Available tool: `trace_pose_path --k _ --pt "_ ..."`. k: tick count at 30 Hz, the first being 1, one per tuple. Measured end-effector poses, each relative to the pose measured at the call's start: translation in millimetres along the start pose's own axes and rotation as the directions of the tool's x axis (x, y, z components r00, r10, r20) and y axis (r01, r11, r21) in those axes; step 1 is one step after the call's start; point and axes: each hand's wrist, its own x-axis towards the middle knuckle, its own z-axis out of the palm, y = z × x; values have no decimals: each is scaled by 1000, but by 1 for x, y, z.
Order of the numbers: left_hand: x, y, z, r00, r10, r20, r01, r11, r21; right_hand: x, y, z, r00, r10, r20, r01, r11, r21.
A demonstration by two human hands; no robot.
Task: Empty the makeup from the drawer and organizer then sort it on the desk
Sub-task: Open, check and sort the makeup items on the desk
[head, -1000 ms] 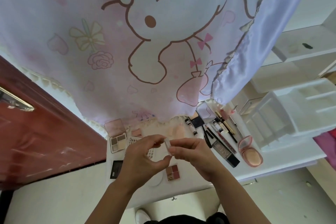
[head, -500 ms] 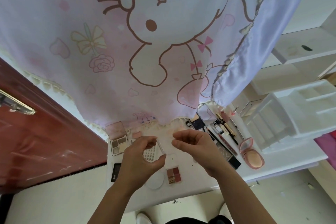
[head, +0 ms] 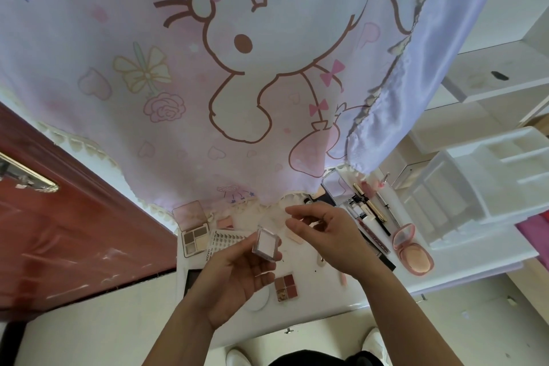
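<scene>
Cartoon curtain, red door (glossy), pale floor

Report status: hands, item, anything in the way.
Left hand grips small clear compact above desk. Right hand alongside, grip unclear. Behind, curtain hem drapes desk's rear.

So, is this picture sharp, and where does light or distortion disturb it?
Head view: wide-angle distortion bows the desk edge; daylight glows through the cartoon curtain and washes out the white organizer; the left hand and its clear compact look fairly sharp.

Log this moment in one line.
left hand: holds clear square pale-pink compact | right hand: beside it, grip unclear | white desk: makeup spread
</scene>
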Motion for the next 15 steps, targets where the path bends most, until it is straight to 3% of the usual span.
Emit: trace_pose_path --k 5,11,15 --pt "1 -6 2 999 -25 43 24 1000 6 2 4 -3 1000 16 -11 -16 999 32" --pt "15 -18 -5 994 106 -40 -96 976 197 3 12 -3 996 86 -2 -86 993 79" --pt "28 -28 -13 987 123 -104 -79 932 354 6 22 1 991 131 6 -131 989 66"
